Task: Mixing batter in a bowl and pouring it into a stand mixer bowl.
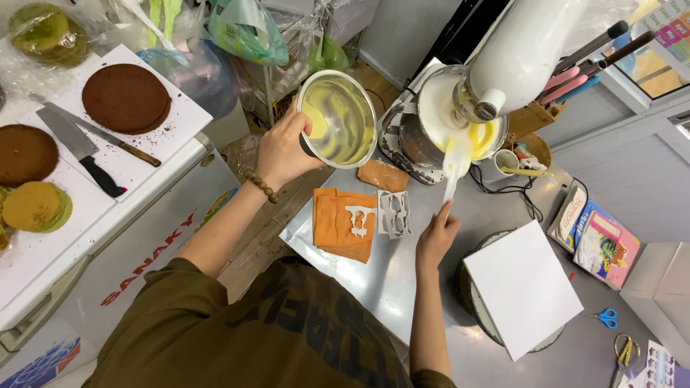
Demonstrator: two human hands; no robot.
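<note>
1. The steel bowl (338,118) is in the air, tilted so that its inside faces the camera; a thin yellow batter coats its inner wall. It is held over the gap between the white counter and the steel table, left of the mixer.
2. The left hand (284,151) is closed on the bowl's rim, with the thumb inside and the fingers behind the wall. A bead bracelet (261,187) is around this wrist.
3. The right hand (435,237) is pinching the lower end of a white spatula (454,162). The blade of the spatula reaches up into the mixer bowl (431,122).
4. The mixer bowl stands under the white head of the stand mixer (525,47) and contains pale yellow cream (part of it is hidden by the head).
5. On the steel table (402,287), just below the held bowl, an orange cloth (343,224) lies folded, with white smears on it. Beside it lies a small grey printed sheet (394,213).
6. To the right of the right hand, a white square board (522,287) rests on a round turntable (467,287).
7. Far left, on the white counter (43,244), there is a dark brown cake layer (126,97), a second brown layer (25,153) and a yellow-green layer (36,206). Two knives (79,147) lie between them.
8. Blue scissors (608,317) are at the right edge of the table.
</note>
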